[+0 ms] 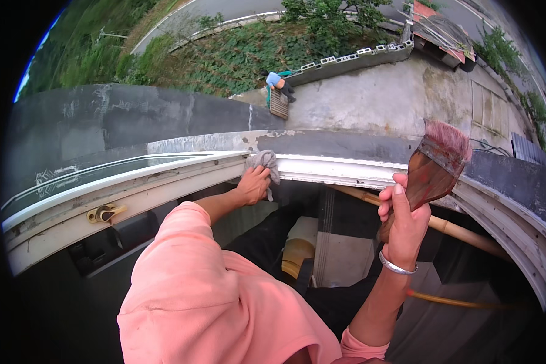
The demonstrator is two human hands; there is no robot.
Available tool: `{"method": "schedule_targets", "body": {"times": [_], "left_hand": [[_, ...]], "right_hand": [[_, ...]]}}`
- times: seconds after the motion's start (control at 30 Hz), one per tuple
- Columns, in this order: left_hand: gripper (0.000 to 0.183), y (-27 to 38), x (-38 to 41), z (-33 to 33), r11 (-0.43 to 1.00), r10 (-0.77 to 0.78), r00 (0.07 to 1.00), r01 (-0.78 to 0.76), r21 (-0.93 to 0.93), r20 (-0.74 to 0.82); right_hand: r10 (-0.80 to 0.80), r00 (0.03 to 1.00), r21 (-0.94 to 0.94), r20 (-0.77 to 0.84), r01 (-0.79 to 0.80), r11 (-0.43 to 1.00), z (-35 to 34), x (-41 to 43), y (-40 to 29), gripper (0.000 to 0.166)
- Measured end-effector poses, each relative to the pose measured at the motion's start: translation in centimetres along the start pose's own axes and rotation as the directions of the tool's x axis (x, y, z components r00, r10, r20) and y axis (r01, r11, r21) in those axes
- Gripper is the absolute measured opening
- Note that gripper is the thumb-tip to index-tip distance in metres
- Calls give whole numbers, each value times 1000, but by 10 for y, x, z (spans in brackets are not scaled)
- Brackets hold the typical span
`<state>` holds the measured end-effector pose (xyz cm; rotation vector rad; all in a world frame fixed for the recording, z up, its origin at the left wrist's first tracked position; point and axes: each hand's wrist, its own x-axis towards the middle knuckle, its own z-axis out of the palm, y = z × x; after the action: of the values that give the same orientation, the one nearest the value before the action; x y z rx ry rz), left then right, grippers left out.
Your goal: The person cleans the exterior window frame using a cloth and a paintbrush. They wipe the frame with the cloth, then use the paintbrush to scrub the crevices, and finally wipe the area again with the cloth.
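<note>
My left hand (254, 185) presses a crumpled grey cloth (262, 160) onto the white window frame (336, 169), at the corner beside the sliding sash (164, 175). My right hand (406, 223), with a silver bangle at the wrist, grips the wooden handle of a wide paintbrush (432, 170). The brush is raised at the right, its reddish bristles pointing up and away from me. A brass-coloured crescent latch (105, 213) is fixed to the inner side of the sash at the left. My palm hides part of the brush handle.
Bamboo poles (450, 226) cross below the frame at the right. A yellow container (296, 257) stands low inside, near my legs. Outside, far below, a person in a blue top (277, 83) is beside a slatted wooden rack (279, 103) on the concrete yard (364, 98).
</note>
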<state>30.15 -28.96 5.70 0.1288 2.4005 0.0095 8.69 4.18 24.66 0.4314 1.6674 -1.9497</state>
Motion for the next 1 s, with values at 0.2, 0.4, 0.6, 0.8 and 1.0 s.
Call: {"method": "schedule_targets", "body": {"times": [0.2, 0.4, 0.6, 0.8, 1.0], "left_hand": [[28, -4, 59, -40, 666, -551, 829, 364, -651, -99], [18, 19, 98, -88, -156, -354, 933, 13, -988, 68], [23, 76, 105, -127, -340, -109, 994, -23, -940, 15], [25, 112, 118, -175, -446, 95, 990, -51, -893, -104], [56, 120, 138, -141, 846, -172, 947, 0, -533, -272]], "right_hand": [[-55, 998, 18, 2, 55, 998, -7, 3, -4, 22], [-173, 975, 65, -141, 183, 981, -39, 7, -18, 21], [-214, 951, 116, -225, 245, 963, -67, 7, -25, 23], [-197, 957, 118, -213, 225, 967, -63, 7, -25, 24], [-178, 962, 102, -209, 202, 974, -49, 12, -27, 19]]}}
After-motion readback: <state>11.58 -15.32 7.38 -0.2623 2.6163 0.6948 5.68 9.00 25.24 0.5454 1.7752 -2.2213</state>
